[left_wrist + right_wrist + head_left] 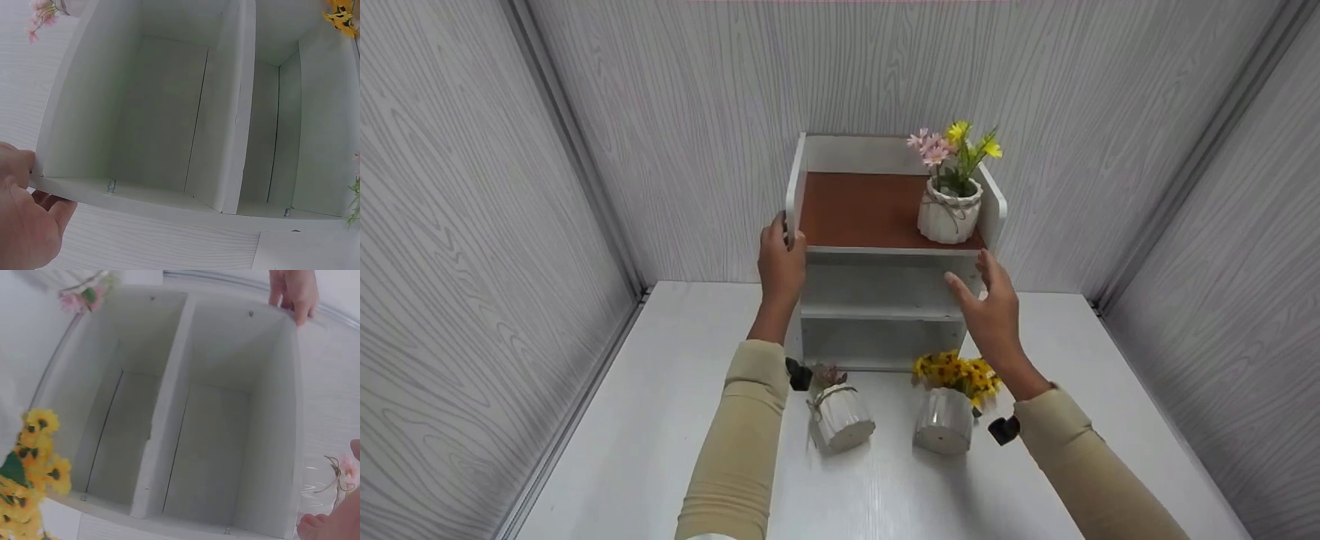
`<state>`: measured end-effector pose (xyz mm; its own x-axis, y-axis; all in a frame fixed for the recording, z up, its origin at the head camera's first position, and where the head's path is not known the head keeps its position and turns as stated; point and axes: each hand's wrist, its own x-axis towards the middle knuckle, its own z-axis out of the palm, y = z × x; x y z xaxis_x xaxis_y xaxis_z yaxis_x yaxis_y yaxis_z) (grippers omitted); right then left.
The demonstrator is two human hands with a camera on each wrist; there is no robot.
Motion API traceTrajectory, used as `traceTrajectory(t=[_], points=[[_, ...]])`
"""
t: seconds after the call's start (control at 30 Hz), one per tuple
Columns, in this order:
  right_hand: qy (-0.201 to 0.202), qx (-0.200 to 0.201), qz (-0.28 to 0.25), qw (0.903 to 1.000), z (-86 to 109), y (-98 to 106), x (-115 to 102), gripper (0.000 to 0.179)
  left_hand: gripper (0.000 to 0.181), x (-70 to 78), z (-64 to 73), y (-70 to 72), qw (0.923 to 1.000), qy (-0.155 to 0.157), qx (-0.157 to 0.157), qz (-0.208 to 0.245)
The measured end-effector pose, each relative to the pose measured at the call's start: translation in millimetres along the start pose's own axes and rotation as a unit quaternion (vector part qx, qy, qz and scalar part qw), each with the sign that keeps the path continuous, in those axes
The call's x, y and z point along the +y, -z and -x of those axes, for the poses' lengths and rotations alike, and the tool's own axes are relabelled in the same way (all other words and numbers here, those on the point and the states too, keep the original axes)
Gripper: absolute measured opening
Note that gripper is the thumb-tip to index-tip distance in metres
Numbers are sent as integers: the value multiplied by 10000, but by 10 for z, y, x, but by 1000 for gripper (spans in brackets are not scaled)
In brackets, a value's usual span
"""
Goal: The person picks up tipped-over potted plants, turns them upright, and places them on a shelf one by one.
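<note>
Pot with pink flowers (pixel 949 212) already stands on shelf (pixel 877 255); two pots (pixel 840 416) (pixel 945 420) wait below. Left hand (pixel 780 262) grips shelf side, right hand (pixel 990 304) hovers relaxed, empty.

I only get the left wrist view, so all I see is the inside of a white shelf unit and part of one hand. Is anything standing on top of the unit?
Observer: Yes. A white pot of pink and yellow flowers stands at the right end of the brown top board of the shelf unit.
Operator: Where is the right hand?
Observer: The right hand is at the unit's front right edge, just under the top board, fingers relaxed; whether it touches is unclear.
Operator: And the left hand?
Observer: The left hand grips the unit's left side panel near the top.
Operator: Anything on the table?
Observer: Two more pots stand before the unit: one with yellow flowers, one tilted.
</note>
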<state>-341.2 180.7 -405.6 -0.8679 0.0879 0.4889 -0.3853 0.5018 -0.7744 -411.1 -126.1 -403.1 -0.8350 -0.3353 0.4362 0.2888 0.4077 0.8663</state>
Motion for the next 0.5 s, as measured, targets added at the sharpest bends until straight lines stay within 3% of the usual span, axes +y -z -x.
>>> traceTrajectory(t=[0.5], points=[[-684,-587,279,9955,731,-11,386,91,52,-20,-27,-8,9999,-33,-71,-144]])
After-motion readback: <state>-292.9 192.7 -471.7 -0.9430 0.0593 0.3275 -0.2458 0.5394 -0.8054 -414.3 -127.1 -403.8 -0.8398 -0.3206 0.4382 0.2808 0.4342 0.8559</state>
